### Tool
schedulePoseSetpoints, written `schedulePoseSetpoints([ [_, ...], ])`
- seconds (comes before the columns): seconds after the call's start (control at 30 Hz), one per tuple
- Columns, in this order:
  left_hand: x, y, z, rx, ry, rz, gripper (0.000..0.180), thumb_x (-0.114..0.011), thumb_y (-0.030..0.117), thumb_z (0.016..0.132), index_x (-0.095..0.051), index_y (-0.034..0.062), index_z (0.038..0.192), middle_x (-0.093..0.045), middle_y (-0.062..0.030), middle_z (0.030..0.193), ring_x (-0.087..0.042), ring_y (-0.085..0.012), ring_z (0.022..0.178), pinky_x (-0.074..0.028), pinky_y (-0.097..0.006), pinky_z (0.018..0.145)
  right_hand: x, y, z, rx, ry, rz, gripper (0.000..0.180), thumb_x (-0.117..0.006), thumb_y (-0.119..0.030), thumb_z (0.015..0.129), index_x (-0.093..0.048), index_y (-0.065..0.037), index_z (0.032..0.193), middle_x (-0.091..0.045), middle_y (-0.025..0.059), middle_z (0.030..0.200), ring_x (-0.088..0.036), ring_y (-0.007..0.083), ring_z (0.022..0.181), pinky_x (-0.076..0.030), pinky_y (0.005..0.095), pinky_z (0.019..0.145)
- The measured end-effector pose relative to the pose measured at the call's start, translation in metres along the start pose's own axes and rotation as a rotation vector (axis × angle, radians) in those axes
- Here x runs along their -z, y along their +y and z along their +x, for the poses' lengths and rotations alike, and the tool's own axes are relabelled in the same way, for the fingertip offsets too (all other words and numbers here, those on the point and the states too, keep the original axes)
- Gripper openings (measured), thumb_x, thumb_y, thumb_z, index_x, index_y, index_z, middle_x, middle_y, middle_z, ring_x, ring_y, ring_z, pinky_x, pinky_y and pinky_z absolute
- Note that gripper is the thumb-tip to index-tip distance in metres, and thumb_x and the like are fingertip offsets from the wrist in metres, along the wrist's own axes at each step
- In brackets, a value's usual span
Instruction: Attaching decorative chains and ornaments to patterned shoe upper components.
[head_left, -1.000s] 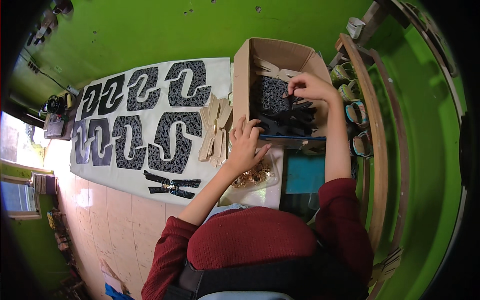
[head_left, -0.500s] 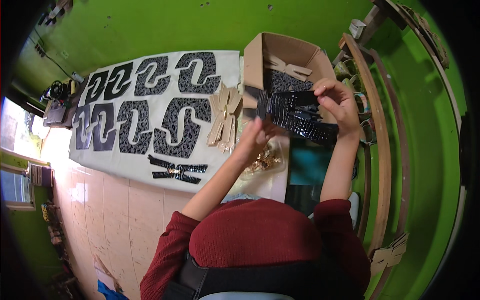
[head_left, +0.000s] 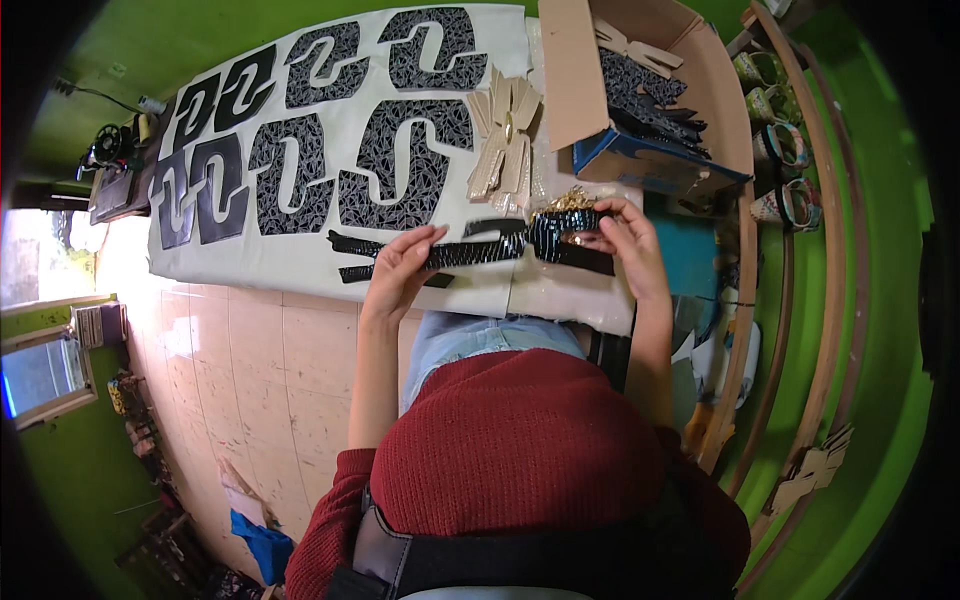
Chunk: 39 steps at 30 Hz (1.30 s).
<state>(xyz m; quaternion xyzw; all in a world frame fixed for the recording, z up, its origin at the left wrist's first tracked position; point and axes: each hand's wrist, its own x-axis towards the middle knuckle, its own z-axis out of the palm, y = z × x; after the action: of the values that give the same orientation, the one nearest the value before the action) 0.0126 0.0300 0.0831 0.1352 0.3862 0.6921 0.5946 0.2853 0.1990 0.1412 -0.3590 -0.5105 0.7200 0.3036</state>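
Between my hands, above the front of the white-covered table, stretches a shiny black strap piece (head_left: 478,254) with a scaly texture and split ends. My left hand (head_left: 398,272) pinches one of its left strips. On the other side, my right hand (head_left: 630,248) grips the wider right part near its upper edge. Partly hidden behind my left hand, a similar black piece (head_left: 352,247) lies on the table. Gold-coloured ornaments (head_left: 572,200) show just behind the held piece, which covers some of them. Beyond it is a stack of beige split pieces (head_left: 505,140) with a gold ornament on top.
Several dark S-shaped cutouts (head_left: 405,165) lie across the white table cover (head_left: 300,255). An open cardboard box (head_left: 570,75) at the back right holds patterned black pieces and a beige one. Wooden rails (head_left: 835,260) with hanging sandals run along the right wall.
Both hands have come down and nearer from beside the box, bringing the black strap piece over the table's front. It is now stretched out sideways, and the view has shifted.
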Motion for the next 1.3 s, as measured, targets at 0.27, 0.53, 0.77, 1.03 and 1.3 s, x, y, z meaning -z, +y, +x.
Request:
schedulePoseSetpoints([
  [0.27,0.044,-0.020,-0.026,0.166,-0.079,0.281,0.034,-0.056,-0.008,0.083,-0.054,-0.0039,0.117,-0.063,-0.0130,0.110,-0.059,-0.0106,0.099,-0.047,-0.020,0.083,-0.024,0.081,-0.052,0.044,0.070,-0.189,0.027,-0.060,0.008,0.080,-0.048,-0.004,0.101,-0.053,0.0025,0.091,-0.056,0.0071,0.080,-0.049,0.0188,0.065],
  [0.53,0.042,-0.010,-0.005,0.123,-0.285,0.573,0.036,-0.052,-0.016,0.078,-0.058,-0.0031,0.111,-0.062,-0.0091,0.108,-0.058,-0.0135,0.102,-0.044,-0.023,0.089,-0.056,0.143,-0.062,0.304,0.338,-0.542,0.019,-0.060,0.009,0.072,-0.045,-0.002,0.074,-0.046,0.0039,0.072,-0.044,0.0099,0.062,-0.039,0.0220,0.057],
  [0.77,0.046,0.009,-0.005,0.033,-0.244,0.583,0.031,-0.056,-0.012,0.078,-0.059,-0.0012,0.107,-0.062,-0.0071,0.107,-0.058,-0.0127,0.100,-0.043,-0.024,0.088,-0.065,0.135,-0.045,0.415,0.400,-0.522,0.018,-0.061,0.007,0.072,-0.045,-0.002,0.073,-0.046,0.0033,0.072,-0.044,0.0104,0.059,-0.039,0.0217,0.057],
  [1.03,0.060,-0.034,-0.002,-0.073,0.018,0.865,0.024,-0.060,-0.008,0.078,-0.061,-0.0010,0.101,-0.066,-0.0065,0.094,-0.063,-0.0129,0.086,-0.048,-0.025,0.076,-0.071,0.129,-0.050,0.477,0.445,-0.807,0.017,-0.060,0.005,0.073,-0.063,-0.004,0.087,-0.061,0.0069,0.094,-0.062,0.0180,0.072,-0.051,0.0289,0.062],
  [1.3,0.036,-0.027,-0.003,-0.302,-0.139,1.328,0.024,-0.066,-0.004,0.069,-0.063,0.0011,0.092,-0.064,-0.0134,0.088,-0.063,-0.0288,0.079,-0.049,-0.035,0.072,-0.051,0.113,-0.049,0.527,0.617,-0.918,0.011,-0.062,0.001,0.074,-0.067,-0.005,0.082,-0.062,0.0064,0.099,-0.062,0.0180,0.065,-0.049,0.0273,0.057],
])
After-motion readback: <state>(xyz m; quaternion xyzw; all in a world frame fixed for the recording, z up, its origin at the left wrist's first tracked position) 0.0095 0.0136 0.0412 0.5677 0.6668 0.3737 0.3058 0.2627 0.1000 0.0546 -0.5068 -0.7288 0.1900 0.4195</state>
